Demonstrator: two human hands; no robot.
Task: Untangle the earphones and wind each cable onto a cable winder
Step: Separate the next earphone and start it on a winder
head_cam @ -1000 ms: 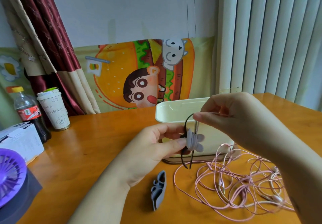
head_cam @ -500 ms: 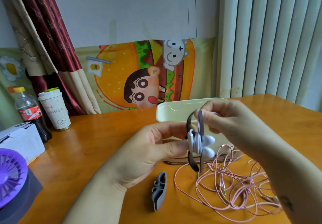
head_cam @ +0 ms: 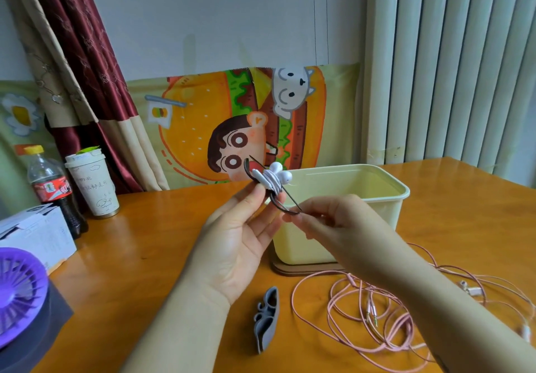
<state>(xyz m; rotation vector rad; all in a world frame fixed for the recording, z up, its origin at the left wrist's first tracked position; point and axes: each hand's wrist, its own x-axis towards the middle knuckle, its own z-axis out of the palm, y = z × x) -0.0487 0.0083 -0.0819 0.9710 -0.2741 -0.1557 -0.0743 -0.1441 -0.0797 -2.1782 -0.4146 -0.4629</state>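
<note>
White earphones (head_cam: 271,177) sit wound on the dark winder (head_cam: 291,213); the left hand (head_cam: 240,236) pinches it steady, and the right hand (head_cam: 333,219) pinches its tail, probably to fasten it.

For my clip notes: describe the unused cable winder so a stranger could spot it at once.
On the wooden table, in front of the cream bin, a grey winder lies left of the pink cable tangle. Unlike the dark winder held above, wrapped in white earphones, it carries no cable.
</note>
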